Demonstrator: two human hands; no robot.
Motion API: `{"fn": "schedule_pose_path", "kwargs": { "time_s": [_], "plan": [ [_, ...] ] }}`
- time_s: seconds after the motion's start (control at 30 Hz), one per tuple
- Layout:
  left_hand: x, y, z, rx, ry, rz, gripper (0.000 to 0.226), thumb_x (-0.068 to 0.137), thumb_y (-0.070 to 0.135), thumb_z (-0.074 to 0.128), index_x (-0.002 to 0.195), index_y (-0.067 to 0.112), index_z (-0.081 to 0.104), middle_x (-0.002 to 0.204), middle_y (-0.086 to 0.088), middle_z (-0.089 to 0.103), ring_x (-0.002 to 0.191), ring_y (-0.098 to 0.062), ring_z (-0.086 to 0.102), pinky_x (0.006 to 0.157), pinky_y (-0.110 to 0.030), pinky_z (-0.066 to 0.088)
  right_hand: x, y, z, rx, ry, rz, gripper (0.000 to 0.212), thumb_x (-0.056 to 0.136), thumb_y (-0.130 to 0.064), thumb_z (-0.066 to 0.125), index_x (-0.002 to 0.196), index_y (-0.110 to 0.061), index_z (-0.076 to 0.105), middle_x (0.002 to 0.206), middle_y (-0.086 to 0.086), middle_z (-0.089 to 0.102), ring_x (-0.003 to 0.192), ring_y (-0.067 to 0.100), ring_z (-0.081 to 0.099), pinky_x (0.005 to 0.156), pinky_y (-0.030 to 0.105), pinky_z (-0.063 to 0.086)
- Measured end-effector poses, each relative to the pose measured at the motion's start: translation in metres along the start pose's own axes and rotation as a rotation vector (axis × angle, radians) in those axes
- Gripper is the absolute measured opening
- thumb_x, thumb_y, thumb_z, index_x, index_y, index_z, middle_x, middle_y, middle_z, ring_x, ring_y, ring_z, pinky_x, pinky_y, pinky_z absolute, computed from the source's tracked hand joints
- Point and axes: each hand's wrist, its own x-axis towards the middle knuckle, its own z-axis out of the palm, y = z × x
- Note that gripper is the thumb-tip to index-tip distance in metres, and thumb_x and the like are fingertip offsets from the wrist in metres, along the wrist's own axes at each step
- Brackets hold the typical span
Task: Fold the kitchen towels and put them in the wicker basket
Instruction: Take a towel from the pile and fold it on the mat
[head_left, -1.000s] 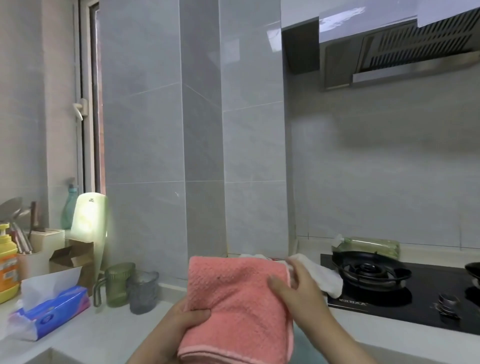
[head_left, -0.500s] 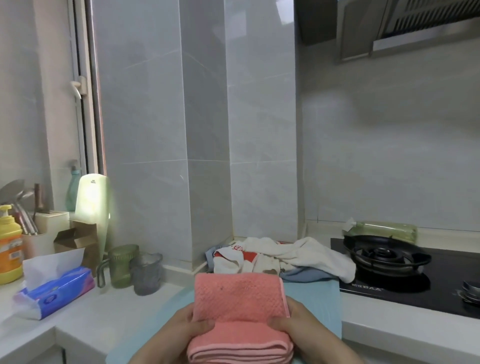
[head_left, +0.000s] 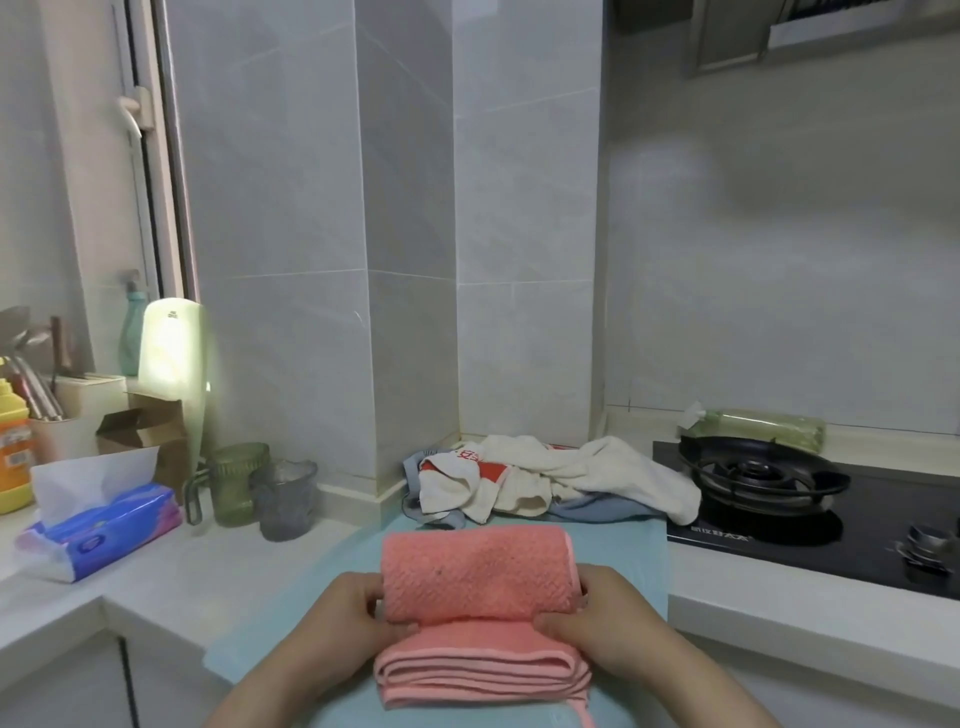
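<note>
Gripping pink towel (head_left: 478, 597) between both hands (head_left: 358, 610).

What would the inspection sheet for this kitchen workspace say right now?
Surface: white counter with a blue mat laid on it.
Job's things: pink towel in folded layers over the mat; loose towel pile behind it; wicker basket not in view.
Clutter: tissue pack, green cup, grey cup, cardboard box.
Grips: left hand and right hand hold the pink towel's sides.
Cables: nothing seen.
Surroundings: tiled wall; gas hob to the right.
</note>
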Motion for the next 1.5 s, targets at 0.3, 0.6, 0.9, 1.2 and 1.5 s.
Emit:
{"fn": "schedule_pose_path", "kwargs": {
  "time_s": [0.3,0.6,0.9,1.2,1.5],
  "plan": [
    [-0.001,-0.003,-0.002,-0.090,0.004,0.013,0.052,0.070,-0.006,0.077,0.108,0.028,0.069,0.102,0.014,0.074,0.101,-0.008,0.068,0.086,-0.022,0.053,0.009,0.002,0.007,0.094,0.013,0.038,0.038,0.070,0.003,0.062,0.102,-0.017,0.070,0.092,0.003,0.077,0.086,0.018,0.072,0.082,0.034,0.054],
    [0.005,-0.002,0.003,-0.114,0.001,-0.026,0.034,0.069,-0.005,0.071,0.093,0.018,0.076,0.089,0.001,0.077,0.087,-0.015,0.073,0.083,-0.035,0.057,0.015,0.001,-0.004,0.166,-0.063,0.042,0.044,0.062,-0.001,0.077,0.104,-0.014,0.073,0.098,0.004,0.077,0.093,0.022,0.073,0.092,0.042,0.055],
    [0.001,-0.001,0.007,-0.088,0.085,0.039,0.038,0.080,-0.008,0.065,0.089,0.026,0.079,0.085,0.010,0.077,0.084,-0.005,0.072,0.070,-0.018,0.056,0.006,0.019,0.010,0.197,0.138,-0.020,0.039,0.077,0.017,0.065,0.090,-0.017,0.079,0.085,0.005,0.077,0.084,0.020,0.074,0.078,0.033,0.060],
    [-0.007,-0.012,0.011,-0.025,0.236,0.138,0.057,0.072,0.003,0.076,0.106,0.046,0.064,0.100,0.025,0.069,0.093,0.001,0.065,0.078,-0.020,0.054,0.000,0.018,0.017,0.013,0.228,-0.122,0.039,0.075,0.010,0.064,0.094,-0.021,0.077,0.088,-0.008,0.077,0.084,0.002,0.071,0.077,0.024,0.059],
    [-0.006,-0.016,0.012,0.175,0.197,0.200,0.022,0.073,0.003,0.070,0.075,0.025,0.070,0.077,0.014,0.069,0.075,-0.004,0.065,0.068,-0.034,0.054,-0.009,0.018,0.005,-0.021,0.202,-0.137,0.057,0.080,-0.010,0.075,0.125,-0.042,0.059,0.114,-0.019,0.065,0.080,0.005,0.067,0.079,0.025,0.056]
  ]
}}
